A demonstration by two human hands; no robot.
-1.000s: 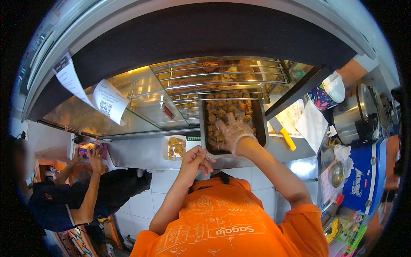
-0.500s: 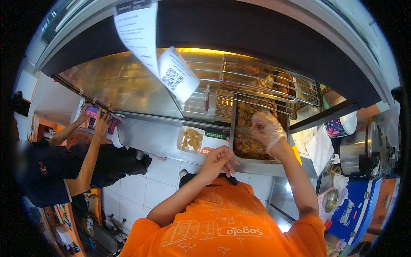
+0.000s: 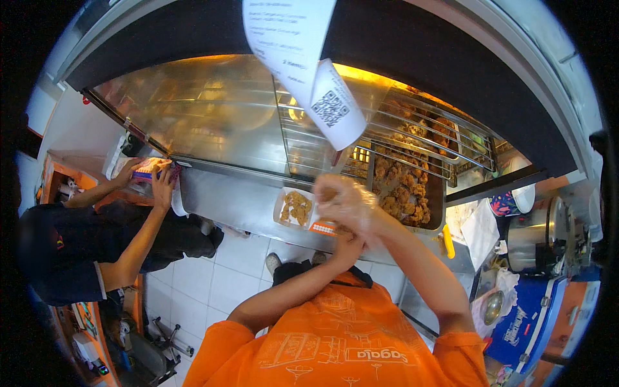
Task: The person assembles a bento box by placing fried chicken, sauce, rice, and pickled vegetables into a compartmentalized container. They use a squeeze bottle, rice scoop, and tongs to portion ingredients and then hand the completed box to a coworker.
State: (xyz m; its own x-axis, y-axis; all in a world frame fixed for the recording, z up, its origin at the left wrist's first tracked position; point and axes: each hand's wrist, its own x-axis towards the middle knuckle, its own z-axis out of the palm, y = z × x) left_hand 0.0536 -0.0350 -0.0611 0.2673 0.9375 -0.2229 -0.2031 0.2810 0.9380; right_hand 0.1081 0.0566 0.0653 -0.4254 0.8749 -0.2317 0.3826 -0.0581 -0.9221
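My right hand (image 3: 346, 205), in a clear plastic glove, hangs blurred between an open paper box and a metal tray. Its fingers are smeared, so whether it holds a piece of food does not show. My left hand (image 3: 350, 246) is beneath the right wrist, its fingers largely hidden. The white paper box (image 3: 278, 213) contains small golden-brown fried pieces (image 3: 296, 208). To the right, the metal tray (image 3: 438, 209) holds browned fried chicken pieces (image 3: 403, 184), partly under wire racks.
A glass-fronted warming cabinet (image 3: 193, 122) spans the back. A printed receipt (image 3: 332, 106) hangs in front. A yellow handle (image 3: 448, 241) lies beside the tray. Left, a co-worker's hands (image 3: 158, 180) handle a colourful package. A metal pot (image 3: 538, 232) and blue cooler (image 3: 522, 322) stand right.
My right hand has left the tray and swung left toward the paper box, crossing over my left hand. The view has shifted, and the receipt appears farther right.
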